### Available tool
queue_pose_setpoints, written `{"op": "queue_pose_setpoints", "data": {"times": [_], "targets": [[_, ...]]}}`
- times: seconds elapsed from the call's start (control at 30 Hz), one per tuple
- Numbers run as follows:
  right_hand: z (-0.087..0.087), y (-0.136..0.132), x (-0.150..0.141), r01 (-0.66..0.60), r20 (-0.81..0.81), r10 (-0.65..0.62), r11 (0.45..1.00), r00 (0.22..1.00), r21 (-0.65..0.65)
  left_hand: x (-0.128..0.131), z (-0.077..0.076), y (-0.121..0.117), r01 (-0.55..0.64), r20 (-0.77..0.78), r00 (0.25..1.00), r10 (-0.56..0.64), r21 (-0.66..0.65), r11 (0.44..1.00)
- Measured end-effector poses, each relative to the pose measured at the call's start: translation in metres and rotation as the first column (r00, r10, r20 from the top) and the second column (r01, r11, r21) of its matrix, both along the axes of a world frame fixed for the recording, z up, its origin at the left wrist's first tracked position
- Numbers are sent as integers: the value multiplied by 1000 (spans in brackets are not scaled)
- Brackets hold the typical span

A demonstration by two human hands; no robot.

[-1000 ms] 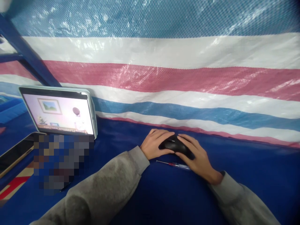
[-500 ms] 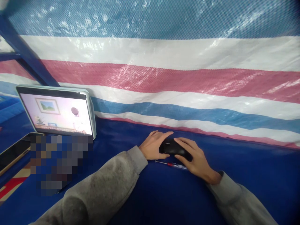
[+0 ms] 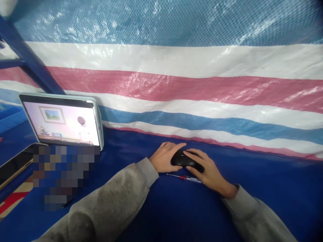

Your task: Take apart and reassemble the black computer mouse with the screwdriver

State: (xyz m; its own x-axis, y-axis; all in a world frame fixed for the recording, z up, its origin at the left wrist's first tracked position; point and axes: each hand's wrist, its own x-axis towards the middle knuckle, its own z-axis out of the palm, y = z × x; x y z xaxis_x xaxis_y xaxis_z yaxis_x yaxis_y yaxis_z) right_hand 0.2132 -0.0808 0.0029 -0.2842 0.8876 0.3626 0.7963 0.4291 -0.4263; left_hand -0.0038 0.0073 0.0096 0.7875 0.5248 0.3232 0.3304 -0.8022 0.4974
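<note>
A black computer mouse [image 3: 183, 159] lies on the dark blue table cover, held between both hands. My left hand [image 3: 165, 157] curls round its left end, the fingers bent over its far side. My right hand [image 3: 207, 173] covers its right half, fingers laid over the top. Just in front of the hands lies a thin screwdriver [image 3: 184, 177] with a red and clear handle, partly hidden under my right hand. Grey sleeves cover both arms.
A tablet [image 3: 63, 121] in a pale case leans against the striped tarpaulin wall [image 3: 191, 87] at the left, its screen lit. A dark flat device [image 3: 12, 164] lies at the far left. A blurred patch [image 3: 63, 174] sits in front of the tablet.
Both hands and the mouse have stayed nearly in place; my right fingers have slid a little further over the mouse's top. The view has shifted slightly.
</note>
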Motion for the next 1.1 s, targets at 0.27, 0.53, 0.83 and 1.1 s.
{"op": "queue_pose_setpoints", "data": {"times": [0.27, 0.53, 0.83, 1.1], "targets": [[-1, 0, 1, 18, -4, -18, 1000, 1000, 5, 0, 2, -1, -29, 11, 1000, 29, 32, 999], [0, 1, 3, 166, -129, -166, 986, 978, -7, -3, 4, -1, -180, 190, 967, 167, 52, 982], [4, 1, -2, 165, -102, -171, 984, 980, -64, -4, 1, -1, 53, 123, 990, -70, 130, 990], [26, -2, -1, 230, -145, -214, 968, 966, 102, -3, 2, -1, 26, 115, 993, -41, 129, 991]]}}
